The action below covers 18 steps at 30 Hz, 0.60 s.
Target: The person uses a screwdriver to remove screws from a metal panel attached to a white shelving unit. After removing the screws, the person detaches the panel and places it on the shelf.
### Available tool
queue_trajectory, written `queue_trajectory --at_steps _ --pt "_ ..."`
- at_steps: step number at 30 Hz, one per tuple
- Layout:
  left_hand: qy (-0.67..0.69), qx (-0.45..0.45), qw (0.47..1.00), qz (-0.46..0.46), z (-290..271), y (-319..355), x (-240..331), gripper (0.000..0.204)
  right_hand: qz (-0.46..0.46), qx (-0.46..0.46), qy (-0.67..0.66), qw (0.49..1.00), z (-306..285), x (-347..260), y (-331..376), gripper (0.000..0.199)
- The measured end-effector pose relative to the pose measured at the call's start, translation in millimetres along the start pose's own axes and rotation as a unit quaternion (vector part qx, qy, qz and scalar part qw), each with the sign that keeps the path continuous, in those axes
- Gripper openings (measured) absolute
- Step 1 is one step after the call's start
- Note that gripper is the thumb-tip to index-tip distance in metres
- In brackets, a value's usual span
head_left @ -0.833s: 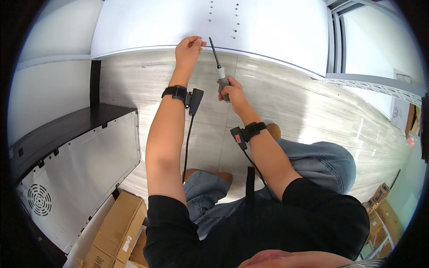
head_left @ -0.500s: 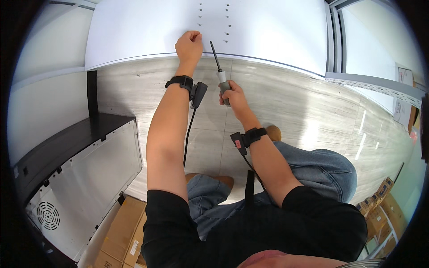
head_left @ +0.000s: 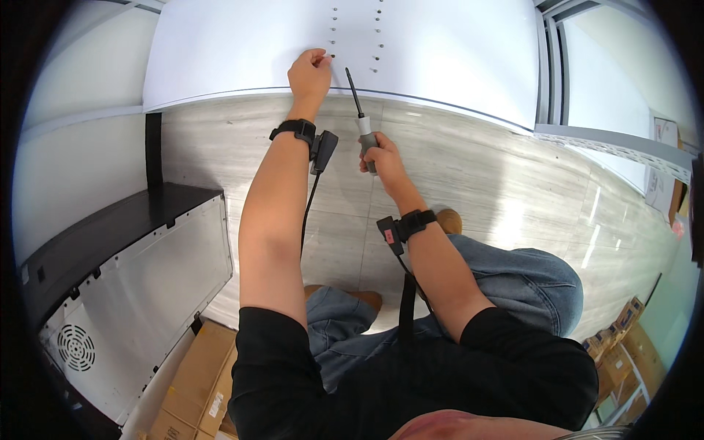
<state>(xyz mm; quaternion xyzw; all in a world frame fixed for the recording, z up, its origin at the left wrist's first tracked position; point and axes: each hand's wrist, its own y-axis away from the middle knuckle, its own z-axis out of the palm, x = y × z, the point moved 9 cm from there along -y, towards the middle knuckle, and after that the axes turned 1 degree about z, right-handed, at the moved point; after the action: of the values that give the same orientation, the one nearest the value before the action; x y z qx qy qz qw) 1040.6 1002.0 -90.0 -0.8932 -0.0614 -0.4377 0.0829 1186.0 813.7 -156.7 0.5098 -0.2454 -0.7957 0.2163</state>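
My right hand is wrapped round the grey handle of a screwdriver. Its dark shaft points up and slightly left, with the tip over the front edge of a white panel. My left hand is at that panel's near edge, fingers curled and closed. Whatever lies inside them is hidden. Beside its fingertips stands a small dark screw, and I cannot tell whether the fingers touch it. Several more small screws stand in two rows running away across the panel.
Grey metal rails border the panel's right end. A black-and-white metal cabinet stands at the left, with a cardboard box near it. Cables hang from both wrist straps. Below the panel is a grey plank-patterned floor.
A dark screw now shows beside my left fingertips, where none was visible before. The view has shifted slightly. My right hand holds the screwdriver in nearly the same place.
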Motion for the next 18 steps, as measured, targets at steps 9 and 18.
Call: queue_trajectory --at_steps 9,18 --pt "0.395 -0.050 0.864 -0.307 -48.0 114.2 -95.6 0.023 0.038 -0.095 0.125 0.987 53.9 48.3 -6.4 0.028" --pt "0.376 0.162 0.835 -0.368 -273.9 276.0 -141.4 0.023 0.105 -0.348 0.281 0.888 205.2 130.3 116.4 0.033"
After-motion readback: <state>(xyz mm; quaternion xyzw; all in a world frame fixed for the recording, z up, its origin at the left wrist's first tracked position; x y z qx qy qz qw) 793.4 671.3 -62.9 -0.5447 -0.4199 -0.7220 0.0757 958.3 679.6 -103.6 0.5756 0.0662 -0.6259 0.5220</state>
